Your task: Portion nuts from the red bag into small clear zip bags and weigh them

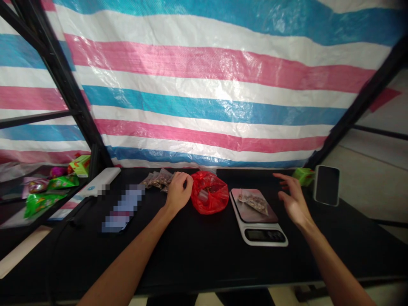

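My left hand (pixel 179 192) is closed in a loose curl at the left edge of a red plastic bag (pixel 214 203); whether it pinches the bag's rim or something small is hidden. Small brown pieces show inside the bag's mouth. Behind my left hand lie several small clear packets (pixel 153 180) with brown contents. A kitchen scale (pixel 267 237) stands right of the bag, carrying one clear packet (pixel 254 202) of small brownish pieces on its plate. Just right of the scale, my right hand (pixel 295 202) hangs open, fingers apart and holding nothing.
A phone with a blurred screen (pixel 124 208) lies on the black table (pixel 204 259). A white device (pixel 102 180) with a cable, green snack packets (pixel 44 203) and a small green box (pixel 82 165) are left. Another green box (pixel 302 176) and an upright phone-like device (pixel 327 185) stand right.
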{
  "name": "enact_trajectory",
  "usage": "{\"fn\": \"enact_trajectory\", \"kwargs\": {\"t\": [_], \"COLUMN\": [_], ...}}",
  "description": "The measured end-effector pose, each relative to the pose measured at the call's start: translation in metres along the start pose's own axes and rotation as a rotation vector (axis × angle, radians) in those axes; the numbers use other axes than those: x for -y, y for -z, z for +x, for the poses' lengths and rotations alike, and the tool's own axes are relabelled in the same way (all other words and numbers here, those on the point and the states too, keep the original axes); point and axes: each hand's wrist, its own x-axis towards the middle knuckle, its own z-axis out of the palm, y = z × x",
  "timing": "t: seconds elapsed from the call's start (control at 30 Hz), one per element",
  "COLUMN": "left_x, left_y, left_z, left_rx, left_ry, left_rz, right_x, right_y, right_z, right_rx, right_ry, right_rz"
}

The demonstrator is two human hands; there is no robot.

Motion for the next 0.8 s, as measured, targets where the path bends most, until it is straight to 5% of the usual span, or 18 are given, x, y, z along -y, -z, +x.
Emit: {"fn": "enact_trajectory", "kwargs": {"t": [0.2, 0.8], "left_x": [-0.001, 0.007], "left_y": [-0.004, -0.009], "left_z": [-0.003, -0.004], "left_rx": [0.035, 0.022], "left_ry": [-0.024, 0.038], "left_rz": [-0.028, -0.053], "right_x": [-0.052, -0.042], "right_y": [0.002, 0.002], "right_z": [-0.027, -0.032], "right_rx": [-0.223, -0.128], "right_ry": [-0.110, -0.024], "right_rz": [-0.047, -0.236]}}
